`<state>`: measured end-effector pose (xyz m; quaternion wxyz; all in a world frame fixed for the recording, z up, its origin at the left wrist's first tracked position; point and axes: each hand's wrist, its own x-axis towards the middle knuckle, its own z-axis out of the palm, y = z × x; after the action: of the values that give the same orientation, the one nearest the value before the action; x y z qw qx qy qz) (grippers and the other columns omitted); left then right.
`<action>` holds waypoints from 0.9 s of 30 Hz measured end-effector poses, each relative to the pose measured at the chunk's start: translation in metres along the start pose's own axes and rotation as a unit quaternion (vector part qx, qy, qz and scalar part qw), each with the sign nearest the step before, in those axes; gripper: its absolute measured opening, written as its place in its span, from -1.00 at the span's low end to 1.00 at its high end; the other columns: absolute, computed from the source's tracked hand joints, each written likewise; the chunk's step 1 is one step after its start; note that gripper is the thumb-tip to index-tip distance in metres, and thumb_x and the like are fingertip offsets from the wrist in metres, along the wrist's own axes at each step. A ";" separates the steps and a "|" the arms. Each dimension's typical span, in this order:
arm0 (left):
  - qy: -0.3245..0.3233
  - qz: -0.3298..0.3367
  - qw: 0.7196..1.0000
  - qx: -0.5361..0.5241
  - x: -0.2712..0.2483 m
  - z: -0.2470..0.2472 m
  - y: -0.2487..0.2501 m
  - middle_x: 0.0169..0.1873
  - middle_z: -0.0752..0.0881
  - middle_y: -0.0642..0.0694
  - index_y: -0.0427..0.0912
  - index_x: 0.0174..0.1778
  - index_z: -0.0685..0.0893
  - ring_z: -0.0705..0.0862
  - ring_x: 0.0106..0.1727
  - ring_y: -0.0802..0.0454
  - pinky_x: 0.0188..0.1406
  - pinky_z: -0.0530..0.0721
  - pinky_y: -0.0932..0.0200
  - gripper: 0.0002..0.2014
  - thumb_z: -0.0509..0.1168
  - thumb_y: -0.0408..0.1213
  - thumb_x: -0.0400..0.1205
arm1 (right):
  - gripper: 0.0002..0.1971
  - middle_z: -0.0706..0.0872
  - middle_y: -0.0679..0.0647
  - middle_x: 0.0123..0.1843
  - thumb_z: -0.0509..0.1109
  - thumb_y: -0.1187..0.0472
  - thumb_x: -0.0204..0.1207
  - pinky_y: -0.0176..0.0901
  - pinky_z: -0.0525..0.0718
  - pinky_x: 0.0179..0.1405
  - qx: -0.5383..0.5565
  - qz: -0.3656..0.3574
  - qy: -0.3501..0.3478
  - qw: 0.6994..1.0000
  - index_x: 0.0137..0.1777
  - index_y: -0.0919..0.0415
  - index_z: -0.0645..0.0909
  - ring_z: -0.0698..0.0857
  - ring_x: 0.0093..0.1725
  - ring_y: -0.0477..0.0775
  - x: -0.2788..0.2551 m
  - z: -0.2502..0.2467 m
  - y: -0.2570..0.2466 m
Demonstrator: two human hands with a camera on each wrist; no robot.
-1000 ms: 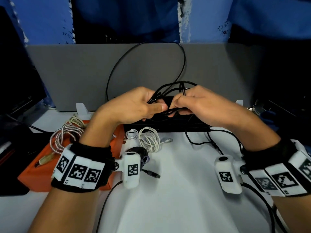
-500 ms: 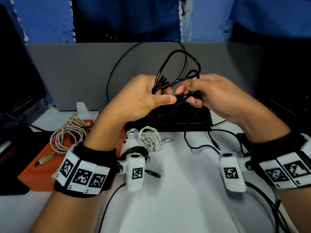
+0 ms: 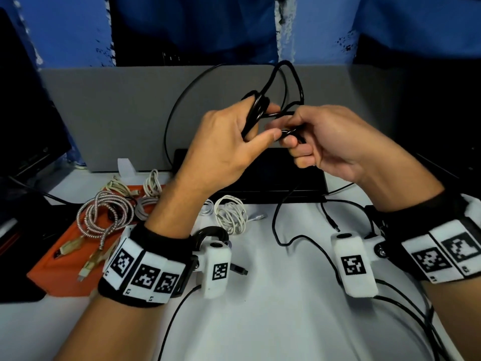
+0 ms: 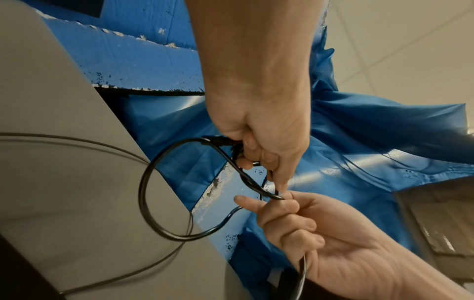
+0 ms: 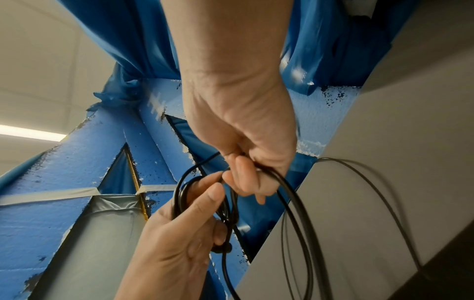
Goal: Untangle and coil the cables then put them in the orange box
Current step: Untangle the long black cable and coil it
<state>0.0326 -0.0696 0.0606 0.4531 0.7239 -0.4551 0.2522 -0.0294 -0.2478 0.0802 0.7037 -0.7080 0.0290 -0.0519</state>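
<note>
Both hands are raised above the table with a black cable (image 3: 298, 83) between them. My left hand (image 3: 256, 126) grips a bundle of its coiled loops (image 5: 179, 194). My right hand (image 3: 291, 142), just to the right and touching the left, pinches a strand of the same cable (image 4: 271, 195). One loop (image 4: 143, 182) stands up above the hands. The cable's loose end hangs down to the table and ends in a plug (image 3: 334, 226). The orange box (image 3: 65, 264) lies at the left and holds a silver braided cable (image 3: 104, 217).
A coiled white cable (image 3: 231, 214) lies on the white table (image 3: 273, 308) beside the box, and another pale cable (image 3: 151, 186) lies behind it. A flat black device (image 3: 299, 188) sits under the hands. A grey partition (image 3: 117, 113) closes the back. Thin black leads run from the wrist cameras.
Both hands have risen from just above the black device. The cable loops came up with them and now stand taller, and the left hand holds a thicker bundle.
</note>
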 end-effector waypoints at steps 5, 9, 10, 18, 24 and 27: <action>-0.001 -0.017 1.000 -0.023 -0.002 0.002 -0.006 -0.56 0.51 -0.11 -0.09 0.23 0.79 0.51 -0.48 0.04 -0.21 0.66 0.03 -0.75 0.50 -0.21 0.64 | -0.74 0.46 0.08 -0.39 0.13 0.29 0.71 -0.27 0.24 -0.67 0.008 0.041 -0.004 0.999 0.14 0.36 0.64 0.27 -0.55 -0.07 0.002 0.000 0.002; -0.016 -0.062 0.993 -0.098 -0.003 0.006 -0.008 -0.48 0.66 0.15 -0.06 0.11 0.84 0.65 -0.38 0.16 -0.19 0.65 0.26 -0.85 0.52 -0.25 0.63 | -0.74 0.44 0.10 -0.42 0.11 0.29 0.69 -0.26 0.21 -0.68 -0.018 0.071 0.016 0.997 0.04 0.33 0.64 0.22 -0.55 -0.05 0.005 0.001 0.010; -0.048 -0.074 0.992 -0.093 -0.004 0.007 -0.010 -0.38 0.76 0.20 -0.06 0.08 0.85 0.74 -0.28 0.27 -0.13 0.64 0.37 -0.86 0.52 -0.27 0.63 | -0.75 0.43 0.11 -0.43 0.11 0.30 0.68 -0.26 0.19 -0.68 -0.016 0.074 0.013 0.997 0.01 0.32 0.63 0.20 -0.56 -0.05 0.005 0.001 0.012; -0.196 -0.132 0.972 -0.014 -0.001 0.000 -0.022 -0.53 0.64 0.28 -0.12 -0.13 0.80 0.58 -0.46 0.37 -0.37 0.44 0.43 -0.90 0.48 -0.20 0.66 | -0.63 0.41 0.10 -0.48 0.11 0.36 0.65 -0.04 0.08 -0.46 -0.074 -0.007 -0.037 0.997 0.19 0.41 0.74 0.15 -0.52 -0.01 0.000 0.002 0.024; -0.042 -0.140 0.987 -0.060 0.005 -0.022 -0.034 -0.49 0.51 0.09 -0.12 -0.22 0.58 0.45 -0.49 0.17 -0.42 0.45 0.13 -0.74 0.31 -0.11 0.75 | -0.63 0.45 0.20 -0.42 0.08 0.37 0.70 -0.13 0.62 -0.33 -0.074 -0.057 0.002 0.996 0.24 0.36 0.72 0.55 -0.42 0.12 0.008 -0.015 0.025; 0.143 -0.242 0.951 -0.126 0.009 -0.043 -0.051 -0.65 0.51 0.17 -0.04 -0.23 0.61 0.44 -0.57 0.23 -0.47 0.49 0.25 -0.75 0.27 -0.15 0.79 | -0.64 0.46 0.17 -0.42 0.09 0.32 0.75 -0.04 0.68 -0.15 -0.125 -0.035 -0.013 0.991 0.19 0.34 0.74 0.58 -0.36 0.21 0.006 -0.035 0.033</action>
<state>0.0839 -0.0262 0.0661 0.6481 0.7059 -0.2250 0.1764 -0.0260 -0.2834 0.0475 0.6075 -0.7918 0.0012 -0.0636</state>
